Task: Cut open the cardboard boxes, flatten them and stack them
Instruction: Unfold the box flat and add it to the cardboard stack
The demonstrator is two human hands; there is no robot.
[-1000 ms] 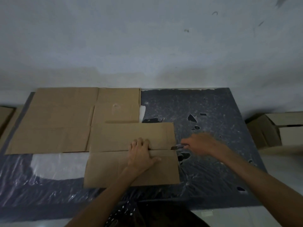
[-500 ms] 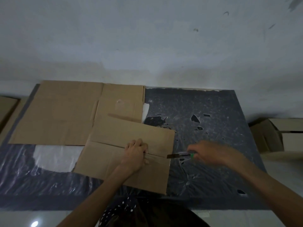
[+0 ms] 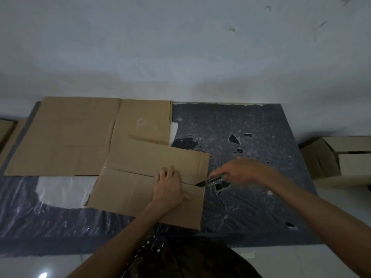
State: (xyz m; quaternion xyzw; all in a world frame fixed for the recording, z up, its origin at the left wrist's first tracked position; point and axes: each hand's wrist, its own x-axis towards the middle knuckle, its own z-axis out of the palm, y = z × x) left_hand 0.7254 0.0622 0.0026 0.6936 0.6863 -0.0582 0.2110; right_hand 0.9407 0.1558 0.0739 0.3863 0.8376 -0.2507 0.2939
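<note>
Cardboard box [image 3: 140, 189] flat, long axis left-right, knife [image 3: 209, 181] tip pointing left

brown cardboard box [image 3: 140, 189] flat, skewed | overlaps flattened cardboard sheet [image 3: 80, 137] behind

**Pale wall, dark mat on a tiled floor**

Beyond the left hand [image 3: 168, 187] and the right hand [image 3: 241, 171] stands a pale grey wall [image 3: 180, 47] with a few small dark marks high on the right. Under both hands lies a dark mat [image 3: 261, 207] covered with wrinkled clear film. It has small holes beyond the right hand, and a white patch [image 3: 60, 189] left of the left hand. Nearer than the hands is a light tiled floor [image 3: 281, 261], where a bright spot of light [image 3: 43, 274] shines at the far left. The room is dim.
</note>
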